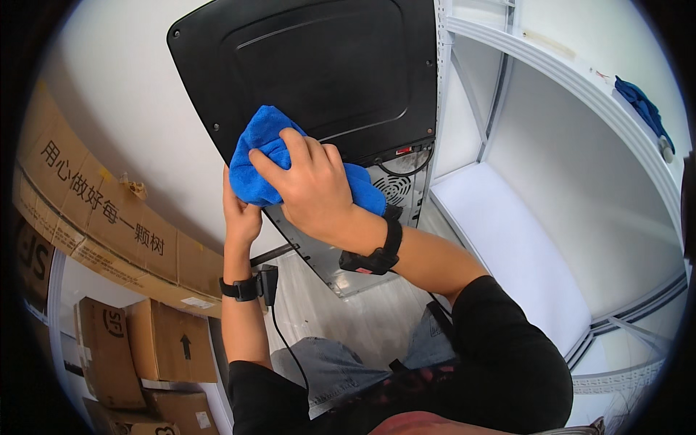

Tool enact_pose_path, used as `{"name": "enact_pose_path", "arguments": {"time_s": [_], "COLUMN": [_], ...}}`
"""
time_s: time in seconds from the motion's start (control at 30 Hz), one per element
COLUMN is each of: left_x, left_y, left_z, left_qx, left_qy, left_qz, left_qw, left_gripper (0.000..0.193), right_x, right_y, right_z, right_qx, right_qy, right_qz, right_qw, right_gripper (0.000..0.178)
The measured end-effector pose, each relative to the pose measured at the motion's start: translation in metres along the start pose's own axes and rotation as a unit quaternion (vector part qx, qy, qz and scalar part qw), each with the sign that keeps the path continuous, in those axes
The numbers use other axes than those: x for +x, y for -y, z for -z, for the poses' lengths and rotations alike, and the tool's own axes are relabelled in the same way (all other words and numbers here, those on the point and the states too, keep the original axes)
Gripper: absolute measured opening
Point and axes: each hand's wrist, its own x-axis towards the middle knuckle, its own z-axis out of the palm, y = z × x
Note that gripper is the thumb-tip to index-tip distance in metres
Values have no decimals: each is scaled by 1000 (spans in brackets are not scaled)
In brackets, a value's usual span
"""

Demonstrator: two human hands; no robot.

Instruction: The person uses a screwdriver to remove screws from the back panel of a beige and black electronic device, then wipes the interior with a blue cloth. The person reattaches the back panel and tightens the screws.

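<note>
A bunched blue cloth (pixel 264 141) lies against the lower left edge of a black panel (pixel 319 72) on a tall appliance. My right hand (pixel 312 177) is closed over the cloth, its fingers bent and pressing it to the panel. Part of the cloth hangs out beyond the wrist on the right. Just below the cloth's lower left edge is my left hand (pixel 241 217), upright beside the panel's edge. Its thumb shows, but the cloth hides most of its fingers, so its grip cannot be made out. Each wrist wears a black strap with a small device.
Below the panel, the appliance's metal housing (pixel 341 272) has a vent, a red switch (pixel 403 151) and a black cable (pixel 409 174). Cardboard boxes (pixel 177 337) stand at left, under a long carton (pixel 109 210). A white-framed shelf (pixel 522 239) stands at right, with a dark blue cloth (pixel 641 109) on its upper edge.
</note>
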Motion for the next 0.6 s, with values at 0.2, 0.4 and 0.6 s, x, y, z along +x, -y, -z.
{"name": "enact_pose_path", "arguments": {"time_s": [0.2,0.4,0.6], "left_x": [4,1,3], "left_y": [-6,-15,-5], "left_z": [-12,-10,-10], "left_qx": [-35,-66,-74], "left_qy": [16,8,0], "left_qz": [-55,-18,-37], "left_qw": [998,998,997], "left_gripper": [71,69,67], "right_x": [-10,29,71], "right_y": [-59,-109,-54], "right_z": [38,69,24], "right_qx": [-84,-130,-109], "right_qy": [45,-79,-60], "right_qz": [12,-56,-18], "right_qw": [995,987,992], "right_gripper": [47,62,46]}}
